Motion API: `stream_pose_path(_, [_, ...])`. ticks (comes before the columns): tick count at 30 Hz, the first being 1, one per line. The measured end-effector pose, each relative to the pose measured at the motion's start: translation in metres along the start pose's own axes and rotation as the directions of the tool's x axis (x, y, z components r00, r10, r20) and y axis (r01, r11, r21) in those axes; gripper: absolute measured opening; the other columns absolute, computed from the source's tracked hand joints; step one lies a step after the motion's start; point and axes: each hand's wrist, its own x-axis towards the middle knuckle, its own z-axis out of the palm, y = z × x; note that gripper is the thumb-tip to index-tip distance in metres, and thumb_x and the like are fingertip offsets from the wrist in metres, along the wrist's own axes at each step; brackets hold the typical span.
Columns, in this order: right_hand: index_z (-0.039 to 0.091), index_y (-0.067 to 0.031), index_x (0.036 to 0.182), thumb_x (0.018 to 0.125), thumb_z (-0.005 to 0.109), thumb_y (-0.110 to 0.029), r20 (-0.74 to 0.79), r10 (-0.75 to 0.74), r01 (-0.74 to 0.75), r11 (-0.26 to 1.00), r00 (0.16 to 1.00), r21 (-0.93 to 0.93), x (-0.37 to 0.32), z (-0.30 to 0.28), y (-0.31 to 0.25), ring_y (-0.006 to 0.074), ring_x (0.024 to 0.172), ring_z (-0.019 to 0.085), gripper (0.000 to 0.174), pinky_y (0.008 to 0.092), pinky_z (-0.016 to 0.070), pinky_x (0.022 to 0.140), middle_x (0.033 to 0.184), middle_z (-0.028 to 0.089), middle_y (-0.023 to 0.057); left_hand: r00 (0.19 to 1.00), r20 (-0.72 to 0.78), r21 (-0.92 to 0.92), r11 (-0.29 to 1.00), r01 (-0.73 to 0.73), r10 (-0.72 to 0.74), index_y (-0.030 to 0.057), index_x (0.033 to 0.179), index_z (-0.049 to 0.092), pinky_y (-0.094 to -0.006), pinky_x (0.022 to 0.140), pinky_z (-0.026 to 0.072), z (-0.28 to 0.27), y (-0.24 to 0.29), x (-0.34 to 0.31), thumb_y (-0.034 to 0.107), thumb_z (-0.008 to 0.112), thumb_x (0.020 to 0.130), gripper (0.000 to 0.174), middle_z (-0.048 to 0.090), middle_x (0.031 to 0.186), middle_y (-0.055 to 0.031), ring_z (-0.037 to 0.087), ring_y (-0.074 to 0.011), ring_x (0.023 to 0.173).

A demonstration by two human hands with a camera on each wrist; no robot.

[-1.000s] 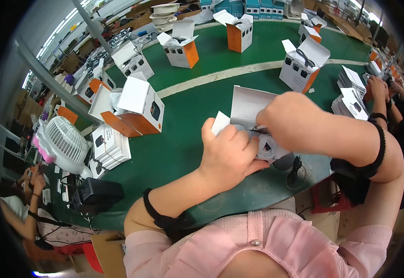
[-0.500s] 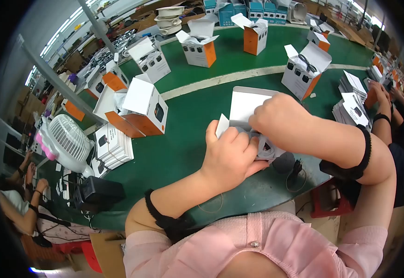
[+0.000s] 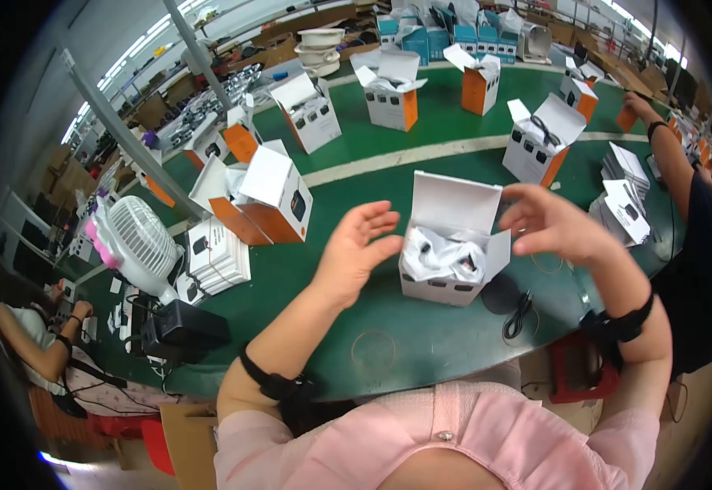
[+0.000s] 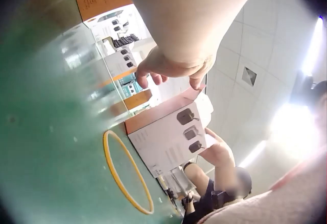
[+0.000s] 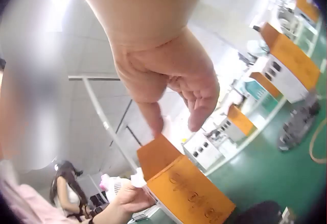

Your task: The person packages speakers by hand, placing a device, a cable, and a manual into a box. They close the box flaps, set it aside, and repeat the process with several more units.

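An open white and orange carton (image 3: pixel 440 291) stands in front of me, its lid raised at the back and a side flap turned out. Inside lies a bundle in white wrapping (image 3: pixel 446 258), with small dark parts showing through. My left hand (image 3: pixel 357 251) is just left of the carton, fingers loosely bent and holding nothing. On the other side, my right hand (image 3: pixel 553 222) hovers by the raised lid and right flap, its fingers spread and bare. The right wrist view shows the carton's orange side (image 5: pixel 191 191) below that hand.
A dark round disc (image 3: pixel 499 294) and a coiled black cable (image 3: pixel 519 318) lie right of the carton. A rubber band (image 3: pixel 373 351) is near the front edge. Banded booklets (image 3: pixel 215 257), a fan (image 3: pixel 137 245) and another open carton (image 3: pixel 270 196) stand left. Booklets (image 3: pixel 621 212) lie right.
Both hands have let go of the carton and its contents and moved apart to either side. The white-wrapped bundle, earlier mostly covered by the hands, now shows. The head view has shifted slightly.
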Motion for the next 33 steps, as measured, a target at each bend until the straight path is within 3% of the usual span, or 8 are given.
stream_pose_path(3, [0.031,-0.0006,0.138,0.069,0.08,-0.014,0.051,-0.118,0.095,0.937,0.992,0.335,0.024,0.033,0.021,0.0221,0.116,0.049,0.086,0.0355,0.0385,0.099,0.127,0.05,0.0137,0.995,0.093,0.079,0.997,0.011,-0.018,-0.0007,0.134,0.033,-0.0343,0.102,0.0366,0.029,0.002,0.01,0.002,0.071,0.074,0.072,0.045,0.13,-0.0138,0.045,-0.0215,0.119])
stream_pose_path(6, [0.049,-0.0052,0.128,0.073,0.072,0.001,-0.017,-0.115,0.111,0.896,0.993,0.43,0.036,0.067,0.03,0.0208,0.115,0.049,0.06,0.0351,0.0425,0.095,0.126,0.051,0.0102,0.99,0.131,0.048,0.997,-0.054,0.047,0.0032,0.13,0.04,-0.0348,0.1,0.0383,0.038,-0.003,0.015,-0.002,0.07,0.071,0.066,0.046,0.131,-0.0118,0.045,-0.0203,0.121])
stream_pose_path(9, [0.065,-0.0138,0.11,0.069,0.07,-0.004,-0.012,-0.692,0.579,0.613,0.722,-0.537,0.038,0.07,0.025,0.0297,0.101,0.058,0.043,0.0353,0.0475,0.084,0.114,0.059,0.0122,0.819,0.323,0.494,0.654,-0.573,0.474,0.0069,0.106,0.059,-0.0367,0.097,0.0403,0.022,-0.013,0.011,-0.005,0.065,0.068,0.04,0.052,0.125,-0.012,0.049,-0.0273,0.12])
stream_pose_path(12, [0.064,-0.0143,0.115,0.07,0.069,-0.008,0.178,-0.744,0.685,0.459,0.645,-0.566,0.041,0.058,0.023,0.0315,0.097,0.06,0.046,0.0358,0.0485,0.082,0.113,0.06,0.0133,0.732,0.519,0.474,0.564,-0.676,0.442,0.0073,0.108,0.06,-0.039,0.098,0.0398,0.007,0.007,-0.002,-0.001,0.065,0.068,0.042,0.056,0.12,-0.0113,0.049,-0.0316,0.118])
stream_pose_path(16, [0.061,-0.0136,0.12,0.073,0.068,-0.009,0.282,-0.632,0.685,0.595,0.722,-0.42,0.042,0.052,0.022,0.031,0.1,0.06,0.048,0.0364,0.0483,0.084,0.116,0.059,0.0141,0.723,0.591,0.486,0.559,-0.672,0.357,0.0088,0.115,0.06,-0.0409,0.1,0.0384,0.007,0.026,-0.017,0.003,0.071,0.067,0.049,0.053,0.128,-0.0119,0.046,-0.0329,0.123])
stream_pose_path(26, [0.058,-0.0131,0.126,0.071,0.06,-0.005,0.372,-0.594,0.676,0.723,0.713,-0.141,0.024,0.04,0.011,0.0365,0.125,0.04,0.055,0.0428,0.0326,0.103,0.137,0.039,0.0211,0.85,0.21,0.681,0.551,-0.482,0.484,0.0052,0.09,0.051,-0.0383,0.086,0.0449,0.047,0.003,-0.02,-0.001,0.062,0.061,0.031,0.053,0.101,-0.0156,0.055,-0.0313,0.102])
stream_pose_path(30, [0.058,-0.0155,0.126,0.076,0.063,-0.011,0.403,-0.609,0.716,0.666,0.683,-0.209,0.013,0.044,0.009,0.0378,0.128,0.035,0.05,0.0462,0.0267,0.106,0.139,0.039,0.0208,0.67,0.423,0.633,0.33,-0.7,0.61,0.0052,0.096,0.054,-0.0444,0.085,0.0474,0.033,0.0,-0.015,0.002,0.068,0.061,0.038,0.056,0.104,-0.0166,0.059,-0.0368,0.1])
stream_pose_path(33, [0.057,-0.0154,0.126,0.086,0.06,-0.013,0.321,-0.627,0.704,0.604,0.709,-0.374,0.011,0.051,0.026,0.0378,0.129,0.036,0.041,0.0461,0.0294,0.105,0.138,0.044,0.0145,0.588,0.674,0.619,0.092,-0.78,0.447,0.0061,0.104,0.058,-0.0494,0.089,0.0446,0.025,0.011,-0.017,0.014,0.078,0.064,0.046,0.057,0.118,-0.0175,0.055,-0.039,0.111])
